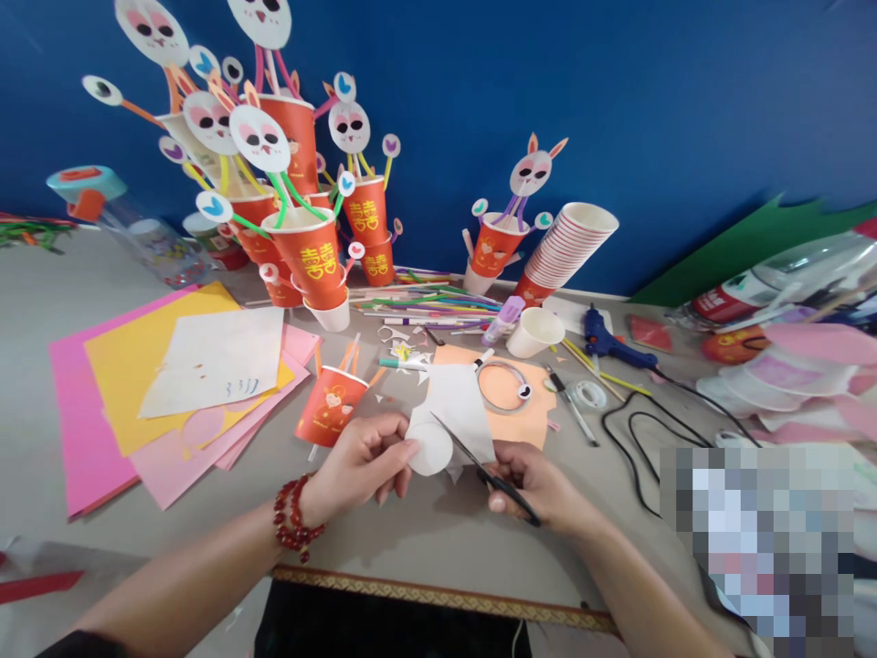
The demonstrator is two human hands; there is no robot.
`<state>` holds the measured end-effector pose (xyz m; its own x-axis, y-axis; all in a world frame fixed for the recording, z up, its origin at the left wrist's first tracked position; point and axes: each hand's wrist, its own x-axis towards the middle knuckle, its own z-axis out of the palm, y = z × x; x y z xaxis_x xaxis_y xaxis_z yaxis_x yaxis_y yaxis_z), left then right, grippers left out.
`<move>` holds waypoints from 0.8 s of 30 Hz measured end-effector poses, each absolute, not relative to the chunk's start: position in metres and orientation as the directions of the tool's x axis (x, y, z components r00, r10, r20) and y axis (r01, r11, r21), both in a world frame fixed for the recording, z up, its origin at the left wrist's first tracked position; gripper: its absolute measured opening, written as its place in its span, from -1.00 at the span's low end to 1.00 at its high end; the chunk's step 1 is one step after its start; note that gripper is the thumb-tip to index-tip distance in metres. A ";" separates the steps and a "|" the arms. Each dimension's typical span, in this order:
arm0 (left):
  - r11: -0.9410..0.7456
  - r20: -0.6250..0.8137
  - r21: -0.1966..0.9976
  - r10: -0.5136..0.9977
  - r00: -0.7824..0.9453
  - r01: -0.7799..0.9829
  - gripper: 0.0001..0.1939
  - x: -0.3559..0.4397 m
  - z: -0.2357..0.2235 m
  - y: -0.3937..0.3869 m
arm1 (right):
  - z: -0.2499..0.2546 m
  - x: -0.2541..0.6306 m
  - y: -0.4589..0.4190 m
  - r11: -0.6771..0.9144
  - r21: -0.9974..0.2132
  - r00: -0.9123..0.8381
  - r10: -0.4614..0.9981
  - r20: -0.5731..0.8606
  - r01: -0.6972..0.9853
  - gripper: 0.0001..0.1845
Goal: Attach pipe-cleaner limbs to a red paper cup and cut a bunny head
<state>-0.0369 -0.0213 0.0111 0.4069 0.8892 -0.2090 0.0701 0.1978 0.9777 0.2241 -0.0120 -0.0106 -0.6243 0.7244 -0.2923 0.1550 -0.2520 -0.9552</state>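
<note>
My left hand (375, 459) pinches the left edge of a round white paper disc (431, 450) between thumb and fingers. Black-handled scissors (490, 477) are in my right hand (531, 489), the blades pointing up and left beside the disc's right edge. Behind the disc lies a larger sheet of white paper (456, 397), partly over an orange sheet (524, 420). Whether the blades touch paper I cannot tell. Just beyond my left hand, a red paper cup (330, 402) with straw-like sticks leans on the table.
Several red cups with rabbit faces (260, 139) stand at the back left. A cup stack (568, 247) leans at the back right. Coloured paper (89, 402) lies left. A blue glue gun (613, 340), its black cable, a tape roll (587, 395) and a pen (574, 407) are on the right.
</note>
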 end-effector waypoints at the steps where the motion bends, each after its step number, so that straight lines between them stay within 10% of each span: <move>1: 0.199 -0.210 0.978 0.890 0.404 0.070 -0.70 -0.037 0.012 -0.021 | -0.011 0.224 -0.012 -0.253 -0.954 -0.619 0.728 -0.296 0.159 -0.38; 24: 0.213 -0.219 0.975 0.895 0.389 0.059 -0.68 -0.037 0.011 -0.020 | -0.010 0.226 -0.010 -0.203 -0.956 -0.582 0.759 -0.290 0.212 -0.31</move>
<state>-0.0366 -0.0195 0.0114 0.3890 0.8948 -0.2189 0.0586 0.2131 0.9753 0.2264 -0.0101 -0.0100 -0.5822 0.7594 -0.2904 0.2115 -0.2034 -0.9560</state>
